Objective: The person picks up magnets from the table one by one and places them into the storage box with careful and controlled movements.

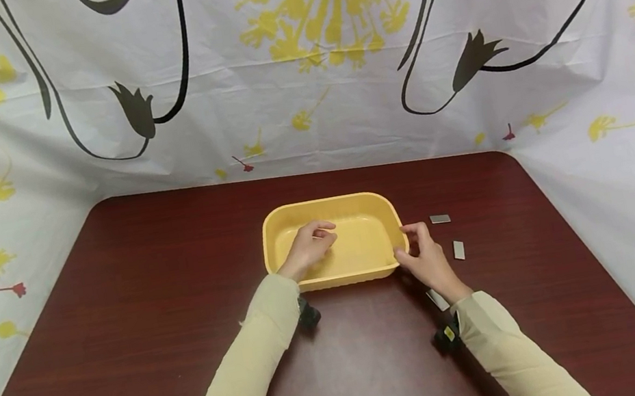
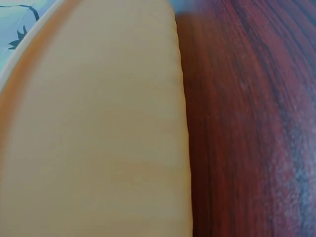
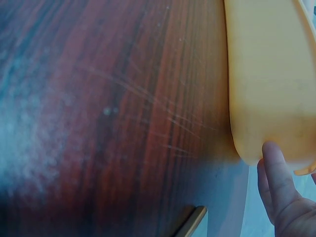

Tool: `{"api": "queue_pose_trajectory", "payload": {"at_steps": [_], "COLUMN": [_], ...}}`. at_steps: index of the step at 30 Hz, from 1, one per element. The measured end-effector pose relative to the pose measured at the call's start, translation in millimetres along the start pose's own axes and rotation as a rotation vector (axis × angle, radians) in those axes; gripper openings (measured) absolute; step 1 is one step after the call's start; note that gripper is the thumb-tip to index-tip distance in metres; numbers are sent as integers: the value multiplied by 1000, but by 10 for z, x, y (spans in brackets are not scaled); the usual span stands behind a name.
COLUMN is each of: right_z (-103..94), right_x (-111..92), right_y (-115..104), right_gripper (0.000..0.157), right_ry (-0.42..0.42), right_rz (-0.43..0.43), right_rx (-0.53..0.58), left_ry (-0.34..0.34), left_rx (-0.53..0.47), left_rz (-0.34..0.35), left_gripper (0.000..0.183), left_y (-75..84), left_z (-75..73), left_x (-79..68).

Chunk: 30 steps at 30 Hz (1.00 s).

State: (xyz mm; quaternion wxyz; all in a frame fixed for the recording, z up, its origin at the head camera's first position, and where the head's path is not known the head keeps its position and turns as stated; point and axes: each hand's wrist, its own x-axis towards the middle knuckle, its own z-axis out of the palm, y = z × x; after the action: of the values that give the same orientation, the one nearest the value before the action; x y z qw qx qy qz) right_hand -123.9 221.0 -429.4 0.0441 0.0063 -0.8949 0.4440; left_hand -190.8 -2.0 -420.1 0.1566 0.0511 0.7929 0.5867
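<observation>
A yellow rectangular plastic tub (image 1: 361, 236) stands on the dark red wooden table. My left hand (image 1: 309, 246) is over the inside of the tub, its fingers loosely bent with no object showing between them; the left forearm crosses the near rim. In the left wrist view only the tub's outer wall (image 2: 98, 118) appears, with that hand out of sight. My right hand (image 1: 427, 260) holds the tub at its near right corner, thumb and fingers about the rim. Seen from the right wrist, a finger (image 3: 276, 170) lies against the outer wall.
Right of the tub lie two small grey rectangular pieces, one farther back (image 1: 440, 219) and one nearer (image 1: 459, 250). Another pale piece (image 1: 437, 299) is partly covered by the right wrist. A white flowered cloth (image 1: 298, 76) hangs behind the table.
</observation>
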Motion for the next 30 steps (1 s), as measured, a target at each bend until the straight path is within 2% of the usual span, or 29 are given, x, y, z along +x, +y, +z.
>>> {"api": "queue_pose_trajectory", "payload": {"at_steps": [15,23,30], "right_z": [11,4,9], "right_x": [7,6,8], "right_y": [19,11,15], "right_gripper": [42,42,42], "right_ry": [-1,1,0], "right_rz": [-1,2,5], "right_rx": [9,5,3], "left_ry": [67,97,130], "left_rx": [93,177,203], "left_rz": [184,254,279], "left_gripper": [26,23,24], "left_y": [-3,-7,-17], "left_z": [-145,-230,-318], "left_x": [-123,-191,-238]}}
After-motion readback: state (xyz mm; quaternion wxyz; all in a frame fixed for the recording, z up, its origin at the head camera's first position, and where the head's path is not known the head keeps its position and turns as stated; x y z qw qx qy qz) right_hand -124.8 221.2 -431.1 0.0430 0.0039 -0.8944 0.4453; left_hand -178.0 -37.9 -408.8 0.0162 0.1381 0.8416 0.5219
